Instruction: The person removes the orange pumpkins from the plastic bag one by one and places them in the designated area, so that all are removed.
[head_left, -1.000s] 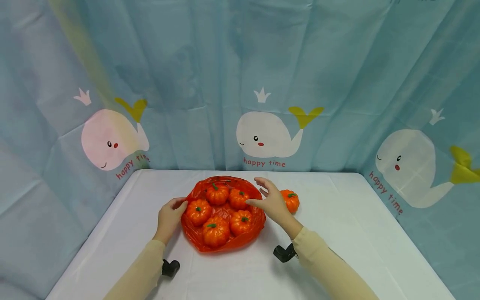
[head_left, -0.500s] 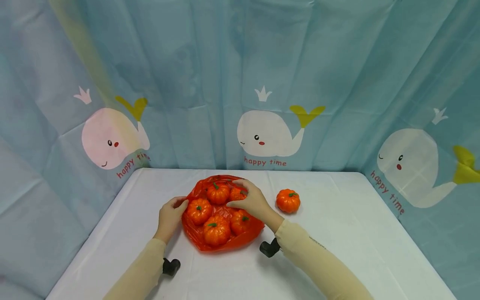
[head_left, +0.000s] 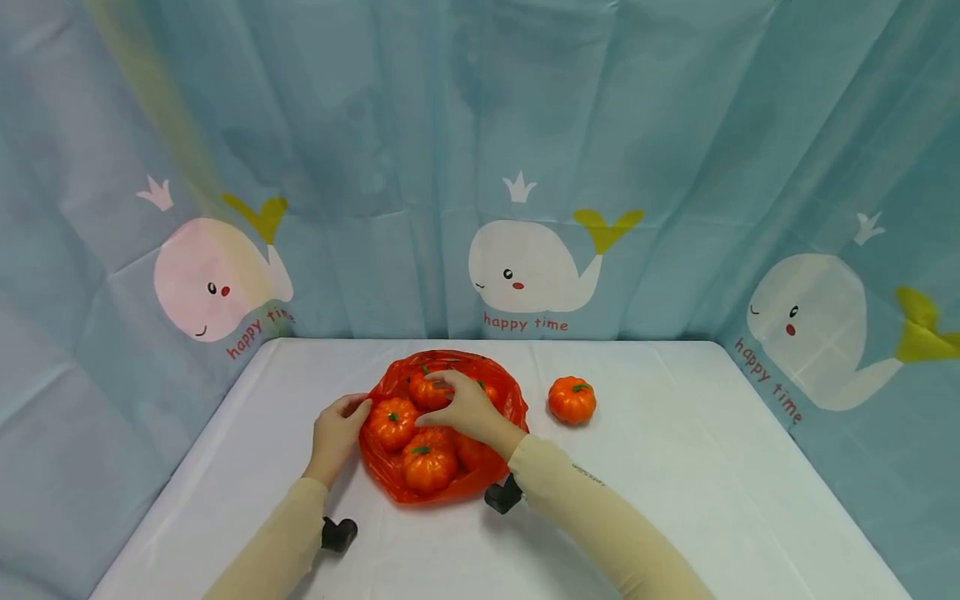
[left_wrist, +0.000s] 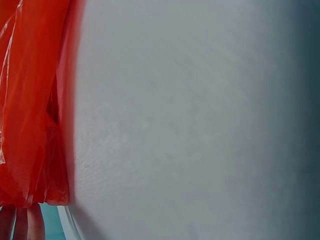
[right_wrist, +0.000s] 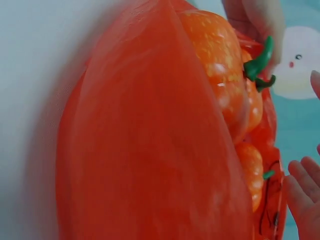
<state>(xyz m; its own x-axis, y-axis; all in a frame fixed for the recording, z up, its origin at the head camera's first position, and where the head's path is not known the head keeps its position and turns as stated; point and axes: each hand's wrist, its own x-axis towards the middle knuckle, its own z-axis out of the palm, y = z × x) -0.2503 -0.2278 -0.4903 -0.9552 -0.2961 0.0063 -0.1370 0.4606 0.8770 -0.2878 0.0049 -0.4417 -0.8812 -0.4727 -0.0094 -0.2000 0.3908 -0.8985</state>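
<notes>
A red plastic bag lies spread on the white table, holding several small orange pumpkins with green stems. At its left rim my left hand pinches the plastic between thumb and fingers; its fingertips also show under the bag's edge in the left wrist view. My right hand hovers over the bag's contents, thumb and fingers apart, nothing between them, and covers part of the pumpkins behind it. The right wrist view has the bag's side close up, with a large pumpkin at the rim.
One loose pumpkin stands on the table to the right of the bag. A light blue curtain with whale prints surrounds the table at the back and sides. Black camera mounts hang under both wrists.
My right hand has moved left, from beside the loose pumpkin across the bag to above the pumpkins in it. The left hand has stayed at the bag's rim.
</notes>
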